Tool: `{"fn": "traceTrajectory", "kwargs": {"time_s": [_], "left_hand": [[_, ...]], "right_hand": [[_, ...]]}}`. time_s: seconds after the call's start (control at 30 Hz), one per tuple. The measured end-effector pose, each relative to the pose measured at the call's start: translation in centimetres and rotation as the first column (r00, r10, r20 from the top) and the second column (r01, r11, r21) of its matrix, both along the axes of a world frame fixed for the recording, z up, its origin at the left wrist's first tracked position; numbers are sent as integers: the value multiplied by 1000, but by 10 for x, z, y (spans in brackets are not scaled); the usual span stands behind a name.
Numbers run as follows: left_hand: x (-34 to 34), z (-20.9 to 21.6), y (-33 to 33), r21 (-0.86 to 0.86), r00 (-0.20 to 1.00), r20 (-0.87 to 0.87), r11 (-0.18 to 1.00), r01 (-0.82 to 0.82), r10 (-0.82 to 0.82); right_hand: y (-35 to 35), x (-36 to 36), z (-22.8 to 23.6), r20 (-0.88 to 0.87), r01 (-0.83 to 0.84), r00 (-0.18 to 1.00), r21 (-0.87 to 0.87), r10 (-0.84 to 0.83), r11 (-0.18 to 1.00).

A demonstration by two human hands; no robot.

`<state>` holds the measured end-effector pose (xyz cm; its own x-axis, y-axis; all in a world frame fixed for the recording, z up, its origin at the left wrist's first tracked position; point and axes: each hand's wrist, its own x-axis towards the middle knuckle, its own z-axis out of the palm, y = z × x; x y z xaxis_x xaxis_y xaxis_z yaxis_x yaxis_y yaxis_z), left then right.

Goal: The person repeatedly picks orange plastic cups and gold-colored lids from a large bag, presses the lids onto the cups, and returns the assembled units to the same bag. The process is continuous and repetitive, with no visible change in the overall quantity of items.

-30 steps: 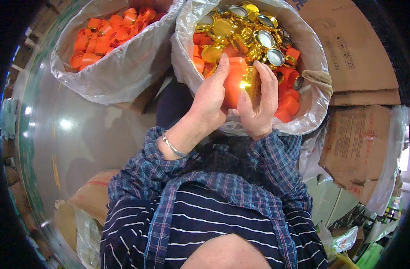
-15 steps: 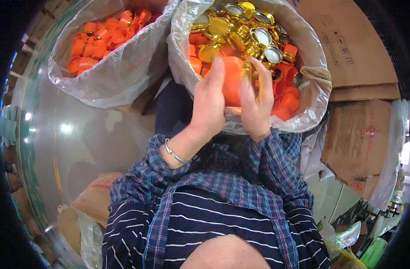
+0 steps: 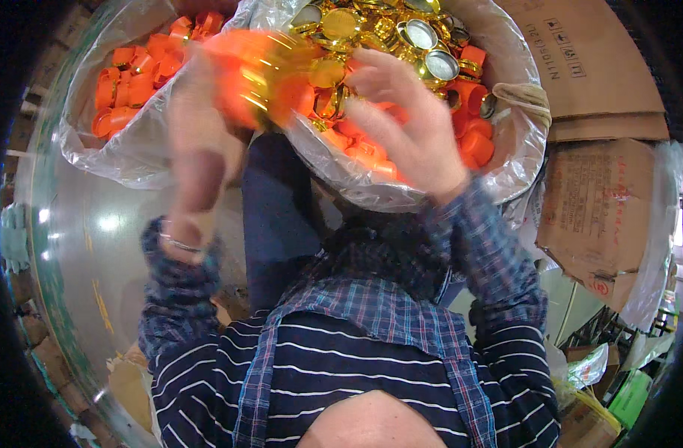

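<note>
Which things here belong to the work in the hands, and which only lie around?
In use:
left hand with blurred orange piece
right hand
bag of gold lids
bag of orange caps

Lying about:
cardboard boxes

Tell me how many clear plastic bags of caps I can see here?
2. One bag at upper left holds orange caps; the other bag, at upper middle and right, holds mixed gold caps and orange ones. More may lie outside the view.
</note>
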<state>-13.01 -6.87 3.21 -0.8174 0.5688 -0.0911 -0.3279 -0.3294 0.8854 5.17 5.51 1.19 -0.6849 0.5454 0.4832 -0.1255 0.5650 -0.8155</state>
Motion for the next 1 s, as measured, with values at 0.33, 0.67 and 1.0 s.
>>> {"fn": "traceTrajectory", "kwargs": {"time_s": [0.33,0.67,1.0], "left_hand": [[-63,-45,-43,-100,806,-592,989,-108,28],[-17,-97,-50,-247,949,-278,966,81,-151],[16,-91,-35,-203,940,-236,959,200,-246]], "right_hand": [[149,35,-199,934,-501,317,314,-167,807],[175,22,-178,995,-394,79,-17,53,919],[116,-15,-151,799,-233,263,-491,541,839]]}}
